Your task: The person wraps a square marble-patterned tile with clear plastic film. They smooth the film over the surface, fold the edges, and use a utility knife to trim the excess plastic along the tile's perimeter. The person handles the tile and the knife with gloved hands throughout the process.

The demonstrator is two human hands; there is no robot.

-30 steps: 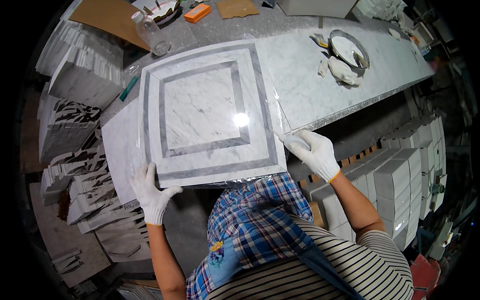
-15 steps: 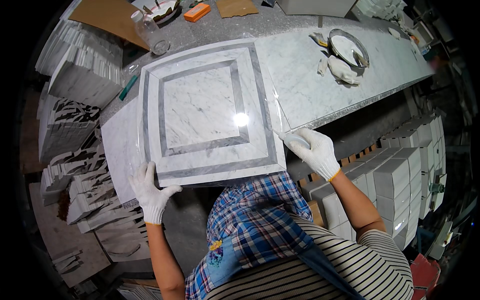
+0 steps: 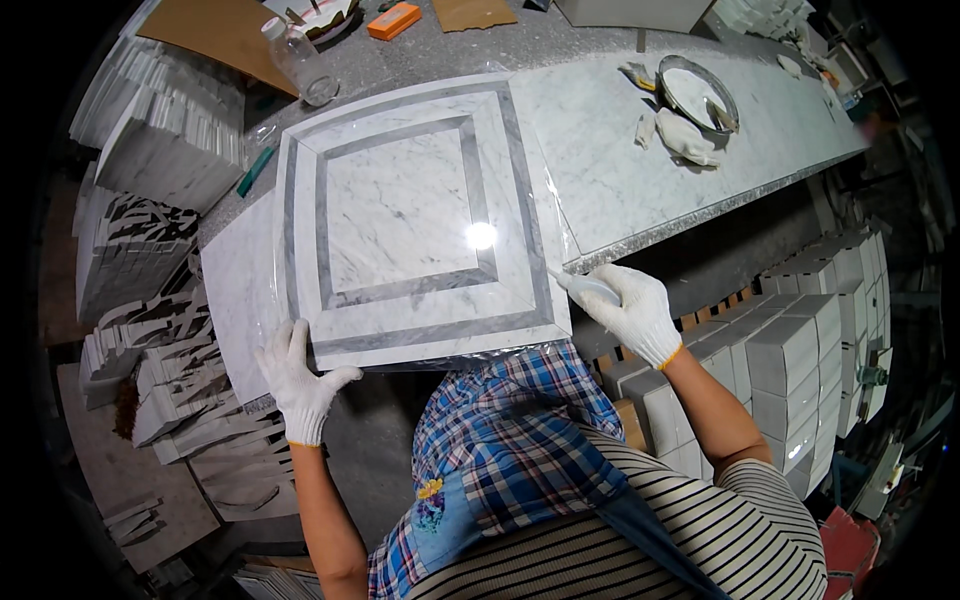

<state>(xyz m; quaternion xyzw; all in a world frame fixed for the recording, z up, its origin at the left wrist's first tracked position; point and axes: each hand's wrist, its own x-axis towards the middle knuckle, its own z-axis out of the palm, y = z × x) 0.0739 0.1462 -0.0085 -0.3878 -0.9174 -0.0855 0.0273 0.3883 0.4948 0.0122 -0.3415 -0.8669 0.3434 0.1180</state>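
Panel has left fingers spread at its left edge, right fingers around a tool beside an open gap.

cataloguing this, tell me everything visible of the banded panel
The banded panel looks like polished marble: white, veined, with two nested grey bands, glare on the right. It lies flat between pale slabs, clear film showing along its near edge. The gloved left grip rests at its near left corner; the right grip holds a pale tool by the panel's right edge, contact unclear.

White gloves, a blue plaid apron and striped top are worn.
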